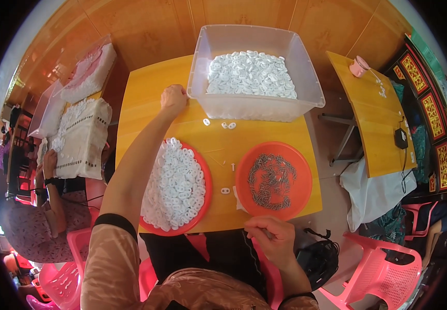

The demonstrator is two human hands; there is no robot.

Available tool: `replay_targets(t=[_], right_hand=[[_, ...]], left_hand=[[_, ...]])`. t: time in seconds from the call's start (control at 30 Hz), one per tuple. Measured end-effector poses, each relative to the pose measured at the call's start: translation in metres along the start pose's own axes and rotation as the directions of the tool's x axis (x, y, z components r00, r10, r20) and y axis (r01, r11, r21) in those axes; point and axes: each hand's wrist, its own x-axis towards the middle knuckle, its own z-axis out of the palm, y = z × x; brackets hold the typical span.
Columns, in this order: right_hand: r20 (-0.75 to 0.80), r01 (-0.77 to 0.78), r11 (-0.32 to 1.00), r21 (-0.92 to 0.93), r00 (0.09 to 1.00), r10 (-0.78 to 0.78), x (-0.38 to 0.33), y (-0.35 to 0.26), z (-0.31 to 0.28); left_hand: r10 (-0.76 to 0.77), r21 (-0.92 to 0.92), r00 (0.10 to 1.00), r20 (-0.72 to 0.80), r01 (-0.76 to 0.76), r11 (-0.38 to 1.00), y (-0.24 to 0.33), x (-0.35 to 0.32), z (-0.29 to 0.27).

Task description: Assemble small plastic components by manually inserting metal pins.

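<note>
My left hand (174, 98) is stretched far over the table, beside the left wall of a clear plastic bin (254, 109) that holds many small white plastic oval pieces (252, 75). Its fingers are curled in, and what they hold, if anything, is hidden. Close to my lap, just below the near rim of a red round tray (301, 181), my right hand (272, 235) is closed with thumb and fingers together; its contents cannot be made out. Small metal screws (272, 168) lie in that tray. Under my left forearm, another red tray (207, 181) carries a heap of white oval pieces (179, 183).
Loose white pieces (206, 122) and a single screw (233, 167) lie on the yellow table (218, 139). At the left, another person (32, 222) works at a cloth-covered table (86, 150). A second yellow table (368, 119) and a pink chair (388, 268) stand at the right.
</note>
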Motion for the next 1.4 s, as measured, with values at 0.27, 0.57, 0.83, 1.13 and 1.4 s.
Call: replay_targets(t=[0.27, 0.57, 0.83, 1.13, 1.4], right_hand=[[-0.027, -0.007, 0.999, 0.038, 1.000, 0.008, 0.001, 0.006, 0.000], [-0.049, 0.009, 0.999, 0.052, 0.999, -0.006, 0.001, 0.008, 0.001], [-0.054, 0.014, 0.998, 0.069, 0.998, -0.010, 0.001, 0.010, -0.001], [-0.074, -0.024, 0.991, 0.135, 0.997, 0.034, 0.003, 0.007, 0.007], [0.036, -0.150, 0.974, 0.170, 0.989, 0.145, 0.004, -0.003, 0.022]], left_hand=[[0.156, -0.215, 0.986, 0.055, -0.141, 0.966, -0.018, 0.003, -0.003], [0.080, -0.087, 0.988, 0.129, -0.069, 0.994, -0.017, 0.006, -0.008], [0.100, -0.243, 0.987, 0.126, -0.067, 0.968, -0.029, 0.003, -0.008], [0.216, -0.245, 0.975, -0.056, -0.224, 0.943, -0.035, -0.029, -0.050], [0.361, -0.839, 0.875, 0.324, 0.089, 0.537, 0.008, -0.264, -0.106]])
